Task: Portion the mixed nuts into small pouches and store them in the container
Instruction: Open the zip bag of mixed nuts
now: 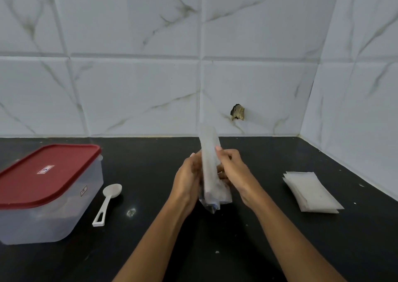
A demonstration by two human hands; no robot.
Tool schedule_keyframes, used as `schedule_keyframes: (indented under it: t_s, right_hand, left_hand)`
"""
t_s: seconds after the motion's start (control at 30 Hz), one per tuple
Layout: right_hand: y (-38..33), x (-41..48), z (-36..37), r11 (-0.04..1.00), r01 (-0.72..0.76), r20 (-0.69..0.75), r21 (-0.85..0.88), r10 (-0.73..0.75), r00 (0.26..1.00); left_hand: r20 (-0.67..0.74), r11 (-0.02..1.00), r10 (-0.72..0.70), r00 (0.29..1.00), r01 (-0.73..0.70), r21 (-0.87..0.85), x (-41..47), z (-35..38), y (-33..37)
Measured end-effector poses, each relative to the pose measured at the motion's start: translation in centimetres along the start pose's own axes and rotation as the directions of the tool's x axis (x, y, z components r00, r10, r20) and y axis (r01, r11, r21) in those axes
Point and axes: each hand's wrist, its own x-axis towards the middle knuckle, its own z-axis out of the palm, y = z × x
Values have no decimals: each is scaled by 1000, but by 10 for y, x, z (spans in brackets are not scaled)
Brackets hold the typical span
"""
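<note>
Two hands are raised over the middle of the black counter point(146, 165), and a tall clear plastic bag point(210, 167) is held upright between them. The bag is gripped from its left side by the left hand point(187, 178), fingers curled against the plastic, and from its right side by the right hand point(233, 167), thumb and fingers pinched on it about halfway up. The bag's top is seen above both hands, against the tiled wall point(129, 88). Whether its lower end touches the counter cannot be told, and its contents are too blurred to be made out.

A translucent container point(64, 217), closed by a red lid point(47, 174), is placed at the counter's left edge. A white spoon point(107, 202) is laid just beside it, bowl toward the wall. A stack of small flat pouches point(312, 193) is set toward the right edge, well apart from the hands. A broken hole point(237, 112) is seen in the wall behind the bag.
</note>
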Motion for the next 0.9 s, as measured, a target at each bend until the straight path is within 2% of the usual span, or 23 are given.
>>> schedule_keyframes:
  t_s: [0.03,0.1,0.2,0.27,0.33,0.4,0.47,0.53,0.57,0.6,0.63,0.67,0.7,0.73,0.77,0.8,0.9]
  right_hand:
    - [-1,-1,0,999,-30,66,24,28,997]
    - [1,-1,-1,998,-49,108,41,45,993]
    - [3,-1,-2,998,-52,53,37,50,997]
    - [3,0,-2,984,-97,44,146,92,995]
    - [2,1,-1,907,-161,103,390,130,986]
    - [3,1,-1,785,-204,157,585,137,978]
    - [6,1,0,712,-239,205,660,135,969]
    - [9,0,4,694,-258,233,672,132,963]
    - [10,0,6,728,-244,210,640,140,968]
    - [12,0,7,816,-202,142,541,148,979]
    - [14,2,8,929,-132,24,345,132,991]
    - [15,4,7,994,-46,-113,102,58,992]
    - [15,6,5,994,47,-212,-102,-68,975]
    - [13,7,3,970,114,-254,-216,-169,952]
    - [10,6,1,960,140,-247,-243,-201,948]
    - [8,7,1,963,117,-216,-241,-171,961]
    - [11,5,7,948,-56,-126,-312,17,992]
  left_hand:
    - [14,997,24,1000,-25,75,1,-1,-3]
    - [52,967,99,994,-108,232,4,-2,-9]
    - [59,910,120,991,-133,391,7,-5,-17]
    - [18,855,94,995,-90,510,9,-6,-18]
    - [-15,847,103,995,-80,526,12,-7,-18]
    - [-64,865,171,983,-119,487,14,-9,-14]
    - [-100,845,251,963,-167,508,15,-12,-12]
    - [-95,789,290,952,-182,587,16,-16,-11]
    - [-99,770,288,953,-169,615,17,-17,-11]
    - [-108,761,279,954,-151,631,18,-18,-12]
    - [-120,754,272,955,-134,643,18,-18,-12]
    - [-130,741,281,951,-129,660,17,-18,-12]
    - [-135,719,308,942,-138,681,16,-17,-12]
    - [-131,687,349,928,-158,709,15,-17,-12]
    - [-117,645,393,912,-183,742,14,-16,-13]
    - [-95,601,425,900,-202,774,13,-15,-13]
    - [-46,510,401,915,-181,841,7,-11,-11]
